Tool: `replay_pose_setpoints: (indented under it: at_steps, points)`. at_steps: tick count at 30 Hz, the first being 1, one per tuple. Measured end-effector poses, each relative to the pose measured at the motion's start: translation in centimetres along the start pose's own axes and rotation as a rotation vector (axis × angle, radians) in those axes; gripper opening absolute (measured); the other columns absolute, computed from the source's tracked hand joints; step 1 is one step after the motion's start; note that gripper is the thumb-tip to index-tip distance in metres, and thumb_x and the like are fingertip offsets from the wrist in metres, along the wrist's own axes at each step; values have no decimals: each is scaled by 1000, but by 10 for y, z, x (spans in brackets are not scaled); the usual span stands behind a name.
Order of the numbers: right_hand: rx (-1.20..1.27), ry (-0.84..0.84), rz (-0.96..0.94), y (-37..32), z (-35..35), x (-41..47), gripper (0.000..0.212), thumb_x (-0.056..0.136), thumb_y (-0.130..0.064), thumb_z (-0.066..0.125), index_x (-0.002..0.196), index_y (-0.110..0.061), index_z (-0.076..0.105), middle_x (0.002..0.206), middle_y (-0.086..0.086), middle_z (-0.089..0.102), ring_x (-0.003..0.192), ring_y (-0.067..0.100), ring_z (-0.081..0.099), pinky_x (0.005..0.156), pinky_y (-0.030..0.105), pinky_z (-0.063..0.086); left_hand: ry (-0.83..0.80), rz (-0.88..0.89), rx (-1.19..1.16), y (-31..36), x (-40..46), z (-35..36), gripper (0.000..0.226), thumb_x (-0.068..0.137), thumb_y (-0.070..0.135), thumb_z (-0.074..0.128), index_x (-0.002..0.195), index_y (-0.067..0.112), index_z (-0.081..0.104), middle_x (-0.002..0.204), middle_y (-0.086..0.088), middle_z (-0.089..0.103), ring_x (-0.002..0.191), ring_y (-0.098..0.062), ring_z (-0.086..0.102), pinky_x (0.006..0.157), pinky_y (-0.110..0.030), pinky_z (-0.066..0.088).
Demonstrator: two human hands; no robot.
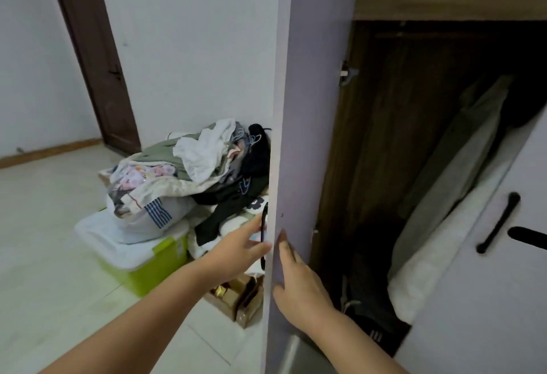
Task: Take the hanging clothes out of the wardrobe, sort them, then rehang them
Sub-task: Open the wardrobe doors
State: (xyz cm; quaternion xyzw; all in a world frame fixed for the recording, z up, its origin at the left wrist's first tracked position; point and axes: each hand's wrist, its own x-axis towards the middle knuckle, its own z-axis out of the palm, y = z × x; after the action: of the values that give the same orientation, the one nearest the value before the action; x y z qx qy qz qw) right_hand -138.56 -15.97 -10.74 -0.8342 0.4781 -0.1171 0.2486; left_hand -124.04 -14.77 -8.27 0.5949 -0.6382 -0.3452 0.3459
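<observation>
Clothes (189, 172) heaped on green bin (154, 267), mixed colours w/ hangers, both hands' fingers spread.

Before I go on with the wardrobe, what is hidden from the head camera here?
- Left hand fingertips: behind the lilac wardrobe door edge, so its hold on the black door handle is unclear.
- Wardrobe interior: too dark to count hanging clothes.
- Clothes pile: right part hidden behind the door.

The open pale lilac wardrobe door (307, 137) hides the right side of the heaped pile of mixed clothes (189, 172) and most of its own black bar handle (264, 234). The dark wardrobe interior (414, 137) is too dim to tell garments apart; the white right-hand door (488, 299) is cut off
</observation>
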Motion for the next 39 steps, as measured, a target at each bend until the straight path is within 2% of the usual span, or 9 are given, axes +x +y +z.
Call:
replay_pose_setpoints:
  at_steps: [3,7,21,26,30,32,34,37,39]
  points:
    - [18,-18,-43,-8,12,19,82,96,-19,50,149,-30,-11,159,-5,4,142,18,26,110,32,33,50,-6,-13,-9,0,-14,51,99,21,42,139,45,21,124,32,43,107,13,49,79,1,40]
    - [-6,-7,-91,-17,23,40,82,96,-18,49,149,-29,-12,159,-5,-1,141,20,29,108,30,36,126,-8,4,-31,7,-29,51,99,26,41,145,41,23,139,22,43,129,0,40,106,-25,38]
    - [48,-27,-108,-43,41,81,89,94,-17,53,147,-30,-17,159,2,-6,131,24,44,102,34,45,272,-34,-48,-59,23,-54,47,101,14,34,143,35,31,136,17,50,126,-3,46,105,-31,41]
    - [12,-52,-121,-38,39,80,89,93,-16,53,148,-30,-16,159,0,-5,129,24,46,100,31,46,267,-158,137,-53,17,-51,34,99,19,39,130,29,48,124,9,59,105,-8,56,95,-30,47]
    - [0,-114,-105,-26,29,73,73,95,-13,50,150,-29,5,158,-4,9,134,22,39,103,31,41,303,-335,510,-45,9,-42,28,95,23,46,121,20,53,120,2,61,104,-16,57,79,-24,44]
    - [-28,-145,-97,-19,22,64,53,96,-14,46,145,-23,27,151,-1,27,129,22,42,103,31,41,316,-345,617,-36,4,-40,20,94,21,45,106,19,60,111,0,64,90,-17,57,70,-26,44]
    - [-74,-163,-73,-11,14,52,43,97,-16,44,139,-22,39,141,1,42,120,22,48,99,32,45,295,-294,667,-25,1,-36,18,92,16,45,93,15,62,105,-4,67,81,-18,57,73,-33,49]
    - [-114,-183,-3,4,-2,34,40,98,-16,41,138,-23,43,135,5,49,119,24,51,99,33,46,233,-200,676,-7,0,-20,24,93,13,44,100,6,66,102,-8,68,92,-25,63,74,-31,49]
    - [-124,-154,43,15,-14,19,39,98,-15,39,136,-22,45,133,6,51,118,25,52,98,34,46,194,-146,695,5,1,-7,26,94,16,43,107,10,64,105,-7,68,96,-25,62,73,-27,46]
